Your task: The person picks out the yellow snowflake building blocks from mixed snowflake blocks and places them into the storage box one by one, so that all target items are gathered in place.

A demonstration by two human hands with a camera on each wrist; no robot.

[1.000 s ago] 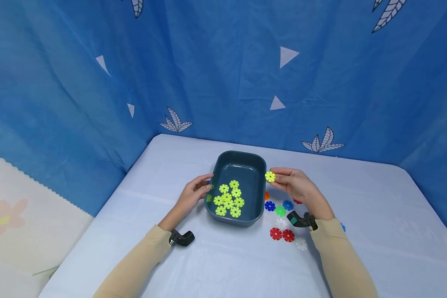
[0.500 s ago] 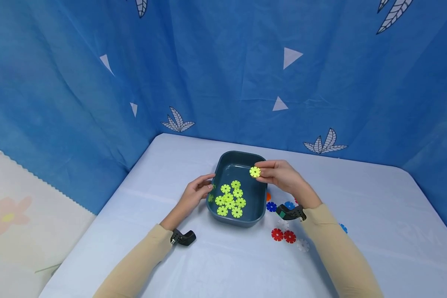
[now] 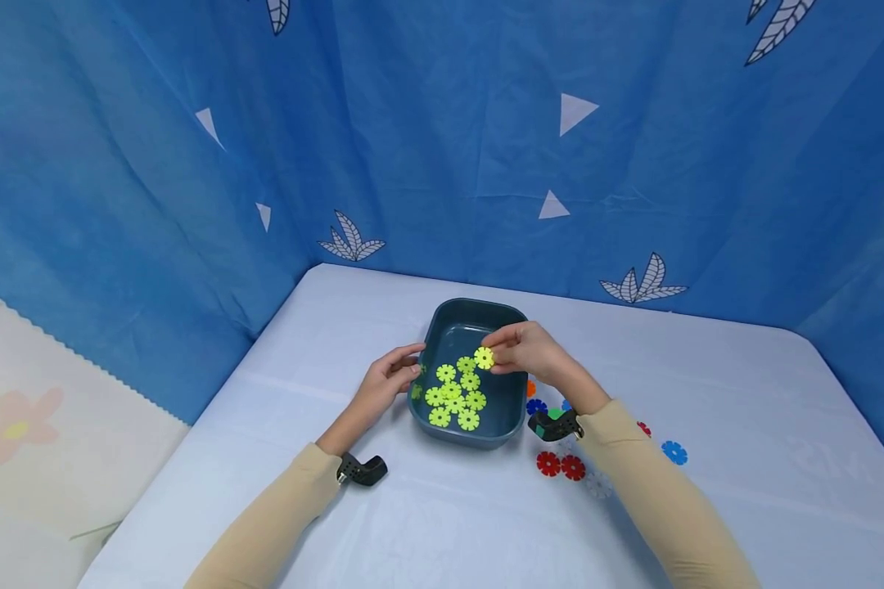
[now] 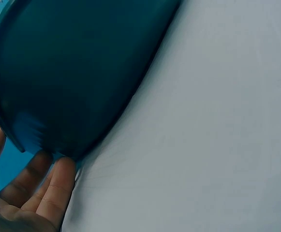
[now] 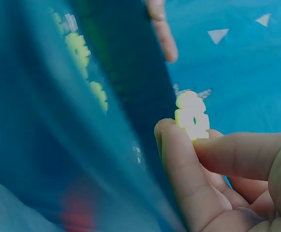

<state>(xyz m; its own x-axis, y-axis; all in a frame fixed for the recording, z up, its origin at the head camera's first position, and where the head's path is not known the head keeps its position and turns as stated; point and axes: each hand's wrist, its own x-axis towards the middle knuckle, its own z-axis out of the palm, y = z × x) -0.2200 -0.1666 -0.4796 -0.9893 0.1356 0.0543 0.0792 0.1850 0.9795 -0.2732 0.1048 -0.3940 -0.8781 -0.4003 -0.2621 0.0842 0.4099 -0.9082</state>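
Note:
A yellow-green notched plastic disc [image 3: 484,357] is pinched between the thumb and fingers of my right hand [image 3: 538,357], over the inside of a dark teal tub [image 3: 507,409]. The right wrist view shows the same disc [image 5: 192,115] standing up from the fingertips. Several more yellow-green discs [image 3: 453,402] lie in the tub's near half, some overlapping. At the tub's left side, my left hand [image 3: 385,383] rests its extended fingers against the wall. Close up in the left wrist view, those fingers [image 4: 58,186] meet the tub's outer side.
Right of the tub, loose discs lie on the white-covered table [image 3: 442,523]: red discs [image 3: 561,466], a dark blue disc [image 3: 536,406], a light blue disc [image 3: 674,452] and several others, partly hidden by the right arm. A blue curtain [image 3: 442,147] hangs behind the table.
My right hand has carried the yellow-green disc leftward from beside the tub's right rim to over its inside, then lowered it. The left hand stays at the tub's left side.

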